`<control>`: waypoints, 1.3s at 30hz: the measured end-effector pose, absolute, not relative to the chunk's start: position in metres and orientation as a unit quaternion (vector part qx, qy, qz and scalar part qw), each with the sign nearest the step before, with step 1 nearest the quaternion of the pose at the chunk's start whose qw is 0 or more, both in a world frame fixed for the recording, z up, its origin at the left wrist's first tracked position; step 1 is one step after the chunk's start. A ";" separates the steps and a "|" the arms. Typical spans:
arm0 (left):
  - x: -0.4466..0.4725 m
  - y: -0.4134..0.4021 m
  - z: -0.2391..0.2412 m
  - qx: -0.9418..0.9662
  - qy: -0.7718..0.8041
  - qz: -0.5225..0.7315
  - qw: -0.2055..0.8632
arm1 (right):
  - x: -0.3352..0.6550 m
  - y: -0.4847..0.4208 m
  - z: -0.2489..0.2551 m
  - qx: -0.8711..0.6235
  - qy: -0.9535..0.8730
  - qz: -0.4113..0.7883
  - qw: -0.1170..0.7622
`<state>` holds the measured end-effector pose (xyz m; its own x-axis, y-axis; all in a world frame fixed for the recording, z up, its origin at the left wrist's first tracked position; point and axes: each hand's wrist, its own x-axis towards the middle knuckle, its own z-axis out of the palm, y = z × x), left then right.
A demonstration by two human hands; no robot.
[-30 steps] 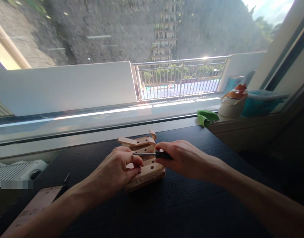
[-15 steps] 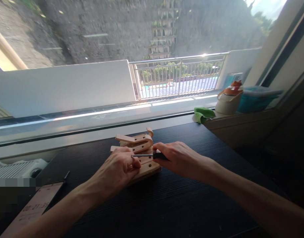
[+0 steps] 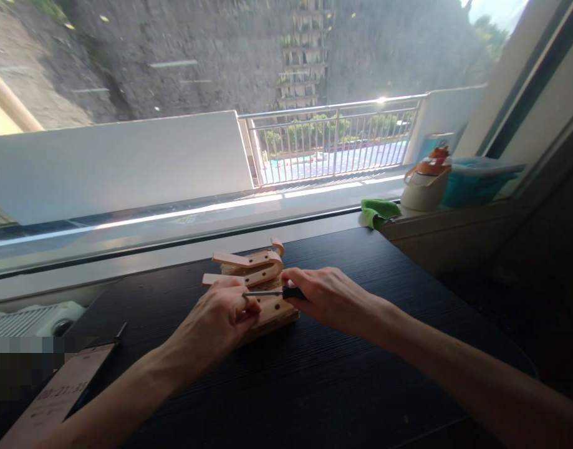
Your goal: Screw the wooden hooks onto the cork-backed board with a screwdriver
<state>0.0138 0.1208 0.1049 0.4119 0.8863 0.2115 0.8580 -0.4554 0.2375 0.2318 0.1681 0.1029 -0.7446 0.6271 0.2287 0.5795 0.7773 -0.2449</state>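
My right hand (image 3: 321, 292) is closed around the black handle of a screwdriver (image 3: 290, 292). Its metal shaft points left, lying low over a wooden piece. My left hand (image 3: 227, 305) has its fingers curled together at the screwdriver's tip and rests against the near left part of the wood. What those fingers pinch is hidden, and so is the tip's contact. Beneath both hands, a rough wooden block (image 3: 286, 319) sits on the dark table. Pale curved wooden strips (image 3: 260, 274) with dark round holes lie over it, their ends sticking out left and upward.
The black table (image 3: 342, 374) reaches to the window sill. A phone showing digits (image 3: 64, 386) stands at the lower left. On the right of the sill are a green cloth (image 3: 380, 212), a cream bottle with an orange top (image 3: 424, 187) and a teal bin (image 3: 477, 184).
The whole view has shifted slightly, so the hands and the wood appear a little further left. Both hands keep their grip, and the screwdriver stays at the left fingers.
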 end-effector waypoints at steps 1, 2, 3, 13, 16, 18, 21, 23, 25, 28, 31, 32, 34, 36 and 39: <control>0.015 0.120 0.106 0.840 0.519 0.152 0.050 | 0.232 0.168 0.102 -0.324 -0.930 0.078 0.153; 0.015 0.119 0.106 0.839 0.519 0.152 0.053 | 0.232 0.168 0.100 -0.324 -0.930 0.077 0.154; 0.016 0.119 0.106 0.840 0.518 0.155 0.055 | 0.232 0.168 0.099 -0.324 -0.930 0.075 0.156; 0.017 0.120 0.102 0.851 0.498 0.167 0.007 | 0.236 0.168 0.091 -0.315 -0.931 0.071 0.168; 0.019 0.118 0.102 0.852 0.500 0.158 0.012 | 0.236 0.168 0.090 -0.311 -0.933 0.072 0.167; 0.019 0.118 0.101 0.847 0.505 0.164 0.016 | 0.235 0.168 0.091 -0.311 -0.934 0.072 0.163; 0.016 0.121 0.098 0.834 0.529 0.151 0.036 | 0.233 0.168 0.095 -0.323 -0.932 0.065 0.149; 0.014 0.124 0.098 0.827 0.543 0.133 0.059 | 0.232 0.169 0.101 -0.327 -0.933 0.060 0.140; 0.013 0.127 0.099 0.818 0.554 0.123 0.093 | 0.230 0.170 0.107 -0.320 -0.937 0.052 0.132; 0.013 0.130 0.103 0.803 0.569 0.114 0.136 | 0.228 0.173 0.114 -0.306 -0.944 0.041 0.118; 0.013 0.132 0.106 0.789 0.584 0.112 0.153 | 0.225 0.177 0.118 -0.289 -0.949 0.052 0.115; 0.013 0.133 0.106 0.780 0.592 0.112 0.167 | 0.224 0.178 0.119 -0.282 -0.951 0.055 0.118; 0.013 0.134 0.107 0.759 0.608 0.108 0.206 | 0.222 0.179 0.124 -0.267 -0.954 0.057 0.121; 0.012 0.134 0.107 0.745 0.618 0.106 0.226 | 0.219 0.179 0.129 -0.252 -0.960 0.055 0.113; 0.011 0.134 0.107 0.743 0.626 0.119 0.205 | 0.215 0.179 0.136 -0.231 -0.967 0.053 0.095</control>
<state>0.0114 0.1336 0.1069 0.1885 0.9789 -0.0794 0.8815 -0.1330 0.4531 0.2153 0.1786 0.1355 -0.8755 0.4563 0.1590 0.4364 0.8879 -0.1454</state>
